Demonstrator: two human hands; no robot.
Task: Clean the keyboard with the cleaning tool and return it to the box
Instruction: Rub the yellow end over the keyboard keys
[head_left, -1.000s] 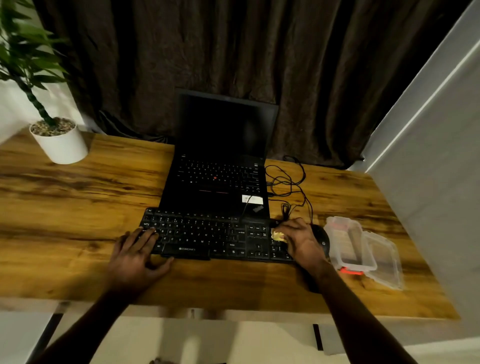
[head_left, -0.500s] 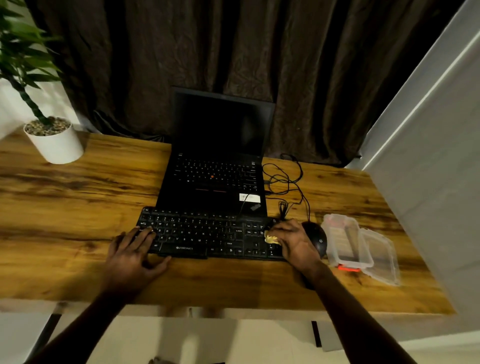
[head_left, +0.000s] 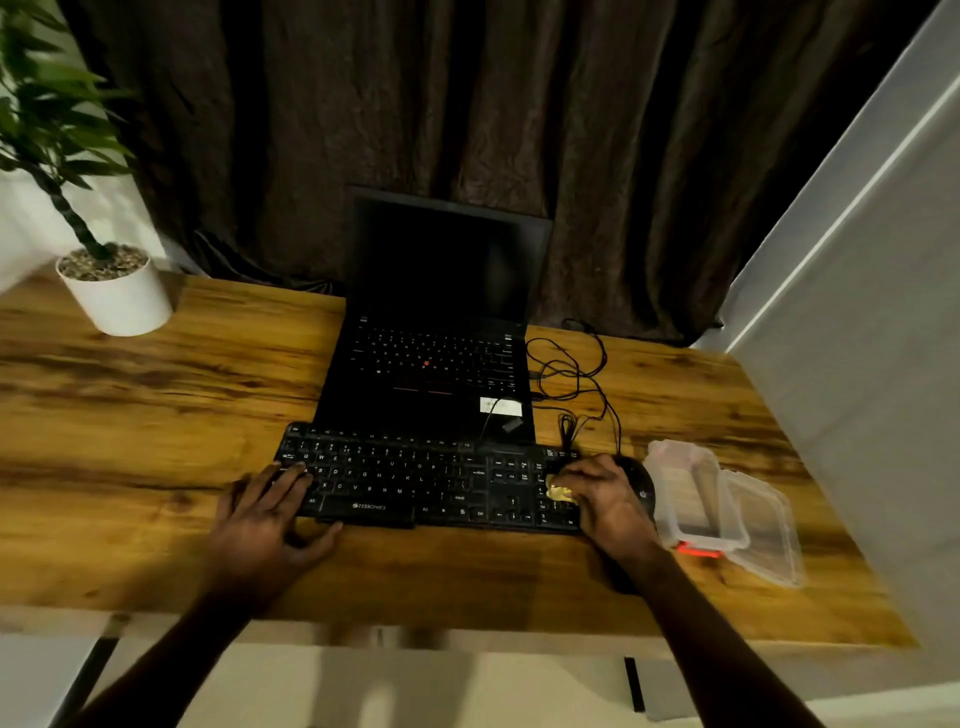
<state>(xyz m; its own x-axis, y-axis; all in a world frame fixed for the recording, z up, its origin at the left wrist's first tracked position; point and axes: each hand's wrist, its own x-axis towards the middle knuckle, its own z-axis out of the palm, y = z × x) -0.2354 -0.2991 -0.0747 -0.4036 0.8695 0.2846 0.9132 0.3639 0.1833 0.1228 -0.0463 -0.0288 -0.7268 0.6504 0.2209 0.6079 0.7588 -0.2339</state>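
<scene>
A black keyboard (head_left: 415, 478) lies on the wooden table in front of the laptop. My right hand (head_left: 605, 501) holds a small yellowish cleaning tool (head_left: 558, 492) and presses it on the keyboard's right end, over the number pad. My left hand (head_left: 265, 519) rests with spread fingers on the keyboard's left end and the table beside it. A clear plastic box (head_left: 693, 493) with a red clip stands open to the right of my right hand, and its lid (head_left: 761, 525) lies against it.
An open black laptop (head_left: 436, 332) stands behind the keyboard. A black mouse (head_left: 636, 480) sits between my right hand and the box, with tangled cables (head_left: 569, 379) behind it. A white plant pot (head_left: 117, 296) stands at the far left. A grey wall panel (head_left: 857, 312) borders the right side.
My right hand with the cleaning tool stays over the number pad, shifting only slightly. My left hand has not moved on the keyboard. The camera view drifted a little.
</scene>
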